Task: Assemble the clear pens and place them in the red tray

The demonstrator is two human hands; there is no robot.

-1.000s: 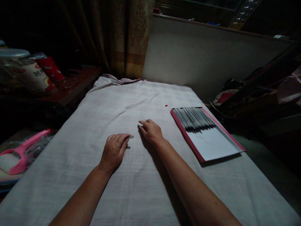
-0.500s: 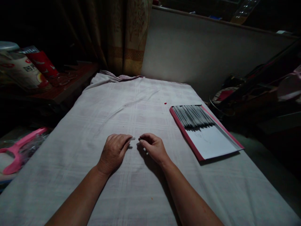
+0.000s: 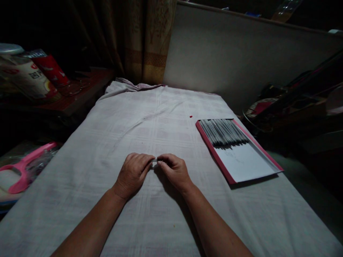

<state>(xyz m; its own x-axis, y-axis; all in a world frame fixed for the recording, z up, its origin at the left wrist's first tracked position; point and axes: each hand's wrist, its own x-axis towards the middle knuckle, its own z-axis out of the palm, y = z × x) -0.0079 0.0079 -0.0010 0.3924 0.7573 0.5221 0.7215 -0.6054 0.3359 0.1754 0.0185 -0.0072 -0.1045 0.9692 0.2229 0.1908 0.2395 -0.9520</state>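
Near the middle of the cloth, my left hand (image 3: 134, 174) is closed around a thin, clear pen (image 3: 154, 160); only a short pale end sticks out past the fingertips. My right hand (image 3: 175, 173) pinches a small black pen cap (image 3: 158, 160) against that end. Most of the pen lies hidden inside the left fingers, and how far the cap sits on it cannot be made out. To the right lies a shallow box (image 3: 217, 162) with red edges and a white bottom. A row of similar clear pens (image 3: 223, 131) with black ends fills its far part.
A pale checked cloth (image 3: 139, 125) covers the surface under my hands, with a tiny red piece (image 3: 190, 116) on it. At left stand a labelled jar (image 3: 33, 80) and a red container (image 3: 53, 69) on a wooden table. A pink-handled item (image 3: 25, 166) lies lower left.
The gap between my hands has closed: the black cap and the pen's pale end, apart before, now meet. The whole view has shifted slightly.
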